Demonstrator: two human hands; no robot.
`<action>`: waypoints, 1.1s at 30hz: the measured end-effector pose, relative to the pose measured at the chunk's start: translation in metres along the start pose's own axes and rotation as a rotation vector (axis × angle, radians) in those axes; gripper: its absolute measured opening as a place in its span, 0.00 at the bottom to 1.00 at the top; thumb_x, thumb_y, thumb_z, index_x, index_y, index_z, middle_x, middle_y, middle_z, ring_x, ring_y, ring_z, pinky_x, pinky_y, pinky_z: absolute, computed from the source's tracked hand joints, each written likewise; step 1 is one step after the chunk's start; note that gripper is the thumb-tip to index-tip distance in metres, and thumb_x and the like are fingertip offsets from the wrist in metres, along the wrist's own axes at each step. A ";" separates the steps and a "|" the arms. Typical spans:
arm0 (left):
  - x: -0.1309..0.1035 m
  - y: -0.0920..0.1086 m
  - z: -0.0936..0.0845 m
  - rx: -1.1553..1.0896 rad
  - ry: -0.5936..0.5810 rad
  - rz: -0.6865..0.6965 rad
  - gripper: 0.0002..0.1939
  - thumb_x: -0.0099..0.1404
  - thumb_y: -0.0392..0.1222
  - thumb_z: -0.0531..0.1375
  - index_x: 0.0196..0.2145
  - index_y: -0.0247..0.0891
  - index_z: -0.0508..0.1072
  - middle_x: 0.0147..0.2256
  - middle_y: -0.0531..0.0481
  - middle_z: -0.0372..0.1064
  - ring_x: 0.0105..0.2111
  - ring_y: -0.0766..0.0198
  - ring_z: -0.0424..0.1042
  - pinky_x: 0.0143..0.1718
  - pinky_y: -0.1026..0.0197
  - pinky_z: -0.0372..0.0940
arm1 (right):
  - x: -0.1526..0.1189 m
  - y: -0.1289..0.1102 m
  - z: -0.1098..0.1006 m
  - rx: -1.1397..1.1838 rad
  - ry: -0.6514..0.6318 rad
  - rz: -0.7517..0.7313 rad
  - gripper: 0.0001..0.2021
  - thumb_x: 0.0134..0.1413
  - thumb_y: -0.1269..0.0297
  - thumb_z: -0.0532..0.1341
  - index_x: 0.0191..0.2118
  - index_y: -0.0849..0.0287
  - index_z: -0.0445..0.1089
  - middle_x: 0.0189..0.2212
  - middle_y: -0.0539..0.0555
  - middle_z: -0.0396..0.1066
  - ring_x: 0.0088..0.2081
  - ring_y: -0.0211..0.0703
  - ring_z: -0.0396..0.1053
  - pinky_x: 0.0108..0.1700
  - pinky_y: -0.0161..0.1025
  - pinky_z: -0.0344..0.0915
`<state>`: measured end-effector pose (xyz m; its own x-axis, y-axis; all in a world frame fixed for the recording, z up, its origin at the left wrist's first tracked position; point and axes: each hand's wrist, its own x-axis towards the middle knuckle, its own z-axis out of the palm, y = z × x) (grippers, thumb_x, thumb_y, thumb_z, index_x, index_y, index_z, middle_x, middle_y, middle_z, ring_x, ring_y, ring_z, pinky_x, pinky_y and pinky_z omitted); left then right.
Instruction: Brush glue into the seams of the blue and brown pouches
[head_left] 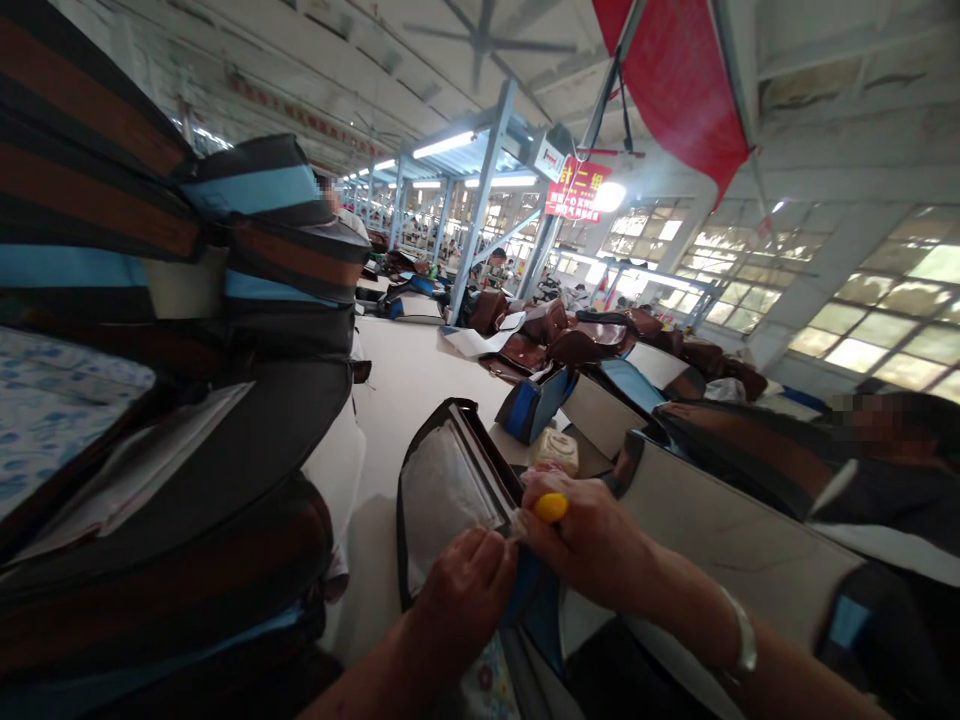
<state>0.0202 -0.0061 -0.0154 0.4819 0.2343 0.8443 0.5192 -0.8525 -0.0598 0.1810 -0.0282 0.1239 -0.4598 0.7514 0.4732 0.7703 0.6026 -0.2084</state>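
Observation:
An open bag shell (pixel 442 480), black-edged with a pale lining, lies on the white table (pixel 405 385) before me. My left hand (pixel 461 590) pinches the lining at the shell's near edge. My right hand (pixel 592 535) is closed around a small tool with a yellow handle (pixel 551 507), held against the same edge. A silver bracelet (pixel 742 640) sits on my right wrist.
A tall stack of striped black, brown and blue bag panels (pixel 150 400) fills the left. More bag parts (pixel 675 470) and brown bags (pixel 570 340) crowd the right and far table. A person (pixel 892 430) sits at the right. A tape roll (pixel 556 450) lies nearby.

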 end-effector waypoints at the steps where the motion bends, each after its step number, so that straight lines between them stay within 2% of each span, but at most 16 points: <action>1: -0.001 -0.001 -0.001 -0.003 -0.012 0.014 0.08 0.67 0.29 0.53 0.42 0.28 0.70 0.29 0.46 0.68 0.28 0.60 0.67 0.28 0.56 0.71 | 0.001 0.001 0.002 -0.022 -0.008 0.000 0.07 0.61 0.66 0.55 0.31 0.56 0.64 0.25 0.51 0.69 0.30 0.43 0.70 0.40 0.41 0.64; 3: -0.001 -0.005 -0.006 -0.019 -0.017 0.039 0.10 0.67 0.28 0.52 0.44 0.27 0.70 0.31 0.44 0.69 0.29 0.59 0.69 0.30 0.55 0.71 | 0.002 0.005 0.001 -0.047 0.106 0.061 0.06 0.60 0.65 0.56 0.31 0.57 0.66 0.26 0.52 0.70 0.29 0.43 0.70 0.37 0.40 0.64; 5: 0.000 -0.011 -0.016 -0.045 0.024 0.053 0.09 0.66 0.27 0.54 0.44 0.27 0.69 0.32 0.43 0.70 0.31 0.59 0.70 0.33 0.55 0.72 | -0.002 0.010 -0.003 0.105 0.327 0.210 0.05 0.58 0.63 0.59 0.33 0.57 0.68 0.25 0.50 0.70 0.27 0.41 0.68 0.33 0.37 0.63; 7: 0.001 -0.018 -0.029 -0.067 0.098 0.026 0.09 0.65 0.27 0.56 0.44 0.28 0.69 0.34 0.42 0.71 0.33 0.59 0.70 0.36 0.56 0.71 | -0.012 0.014 -0.003 0.508 0.545 0.413 0.06 0.56 0.61 0.63 0.34 0.56 0.69 0.21 0.46 0.66 0.22 0.36 0.64 0.26 0.33 0.61; 9: 0.002 -0.024 -0.042 -0.113 0.157 -0.067 0.09 0.65 0.28 0.57 0.44 0.30 0.69 0.34 0.43 0.71 0.34 0.61 0.71 0.37 0.58 0.71 | -0.028 0.015 0.007 1.053 0.661 0.594 0.07 0.54 0.60 0.65 0.33 0.56 0.68 0.15 0.42 0.60 0.15 0.31 0.55 0.21 0.29 0.58; 11: 0.000 -0.027 -0.051 -0.186 0.166 -0.225 0.08 0.67 0.30 0.56 0.44 0.34 0.68 0.34 0.46 0.71 0.34 0.64 0.72 0.37 0.63 0.71 | -0.045 0.015 0.028 1.503 0.629 0.673 0.09 0.53 0.60 0.66 0.29 0.57 0.67 0.13 0.39 0.56 0.11 0.26 0.46 0.22 0.30 0.61; 13: -0.006 -0.028 -0.056 -0.236 0.166 -0.370 0.05 0.68 0.32 0.55 0.42 0.37 0.66 0.33 0.49 0.70 0.33 0.67 0.72 0.35 0.66 0.70 | -0.059 0.014 0.055 1.759 0.489 0.665 0.10 0.51 0.59 0.67 0.28 0.56 0.68 0.13 0.40 0.58 0.11 0.27 0.48 0.28 0.35 0.68; 16: -0.017 -0.031 -0.061 -0.150 0.128 -0.450 0.05 0.69 0.34 0.53 0.41 0.41 0.68 0.35 0.50 0.70 0.34 0.67 0.74 0.35 0.67 0.71 | -0.068 0.010 0.091 1.890 0.378 0.578 0.11 0.48 0.56 0.69 0.28 0.57 0.69 0.22 0.47 0.67 0.18 0.33 0.61 0.33 0.40 0.71; 19: -0.019 -0.030 -0.070 -0.008 0.051 -0.470 0.10 0.69 0.37 0.53 0.43 0.43 0.72 0.41 0.48 0.72 0.39 0.64 0.75 0.39 0.64 0.72 | -0.062 0.002 0.107 2.048 0.373 0.479 0.10 0.51 0.58 0.68 0.28 0.57 0.70 0.25 0.47 0.67 0.23 0.35 0.64 0.38 0.41 0.71; 21: -0.016 -0.026 -0.077 0.030 0.027 -0.485 0.11 0.68 0.41 0.55 0.47 0.42 0.72 0.46 0.44 0.72 0.44 0.60 0.75 0.45 0.60 0.73 | -0.054 -0.008 0.110 2.141 0.381 0.447 0.10 0.51 0.58 0.67 0.28 0.57 0.70 0.24 0.46 0.65 0.24 0.34 0.65 0.39 0.40 0.71; 23: -0.014 -0.021 -0.081 0.049 0.012 -0.482 0.19 0.64 0.48 0.60 0.50 0.38 0.70 0.51 0.39 0.70 0.50 0.53 0.73 0.49 0.54 0.72 | -0.044 -0.020 0.111 2.180 0.388 0.438 0.10 0.50 0.58 0.68 0.27 0.57 0.69 0.22 0.45 0.64 0.22 0.33 0.63 0.35 0.37 0.70; 25: -0.012 -0.017 -0.082 0.082 0.027 -0.484 0.27 0.59 0.54 0.64 0.50 0.35 0.70 0.53 0.34 0.68 0.51 0.47 0.72 0.48 0.48 0.73 | -0.036 -0.031 0.112 2.170 0.444 0.427 0.11 0.50 0.57 0.67 0.26 0.56 0.68 0.21 0.45 0.62 0.18 0.32 0.58 0.28 0.34 0.67; 26: -0.011 -0.015 -0.081 0.092 0.042 -0.494 0.28 0.57 0.55 0.65 0.50 0.34 0.71 0.52 0.33 0.69 0.51 0.46 0.72 0.47 0.46 0.73 | -0.033 -0.035 0.112 2.149 0.484 0.422 0.11 0.50 0.57 0.66 0.26 0.56 0.67 0.20 0.44 0.61 0.16 0.31 0.55 0.25 0.34 0.66; 29: -0.009 -0.017 -0.078 0.054 0.045 -0.571 0.20 0.60 0.51 0.63 0.46 0.36 0.74 0.49 0.36 0.72 0.49 0.48 0.74 0.47 0.46 0.74 | -0.029 -0.040 0.113 2.065 0.579 0.422 0.09 0.53 0.57 0.62 0.28 0.55 0.67 0.18 0.43 0.59 0.12 0.30 0.46 0.24 0.37 0.67; 31: -0.006 -0.019 -0.078 -0.003 0.024 -0.618 0.15 0.64 0.48 0.60 0.44 0.37 0.76 0.48 0.39 0.73 0.48 0.50 0.74 0.48 0.47 0.73 | -0.029 -0.037 0.109 2.029 0.568 0.445 0.09 0.55 0.57 0.59 0.28 0.55 0.67 0.15 0.41 0.57 0.10 0.30 0.43 0.25 0.39 0.69; 33: -0.005 -0.021 -0.080 -0.047 0.007 -0.631 0.14 0.65 0.45 0.57 0.44 0.37 0.77 0.47 0.39 0.74 0.48 0.51 0.75 0.49 0.47 0.73 | -0.029 -0.032 0.099 1.985 0.568 0.472 0.08 0.56 0.58 0.60 0.29 0.55 0.67 0.13 0.40 0.55 0.10 0.30 0.43 0.28 0.40 0.70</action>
<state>-0.0495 -0.0267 0.0247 0.0888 0.6956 0.7129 0.6704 -0.5711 0.4737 0.1265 -0.0429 0.0320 0.0266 0.9814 0.1903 -0.7986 0.1354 -0.5865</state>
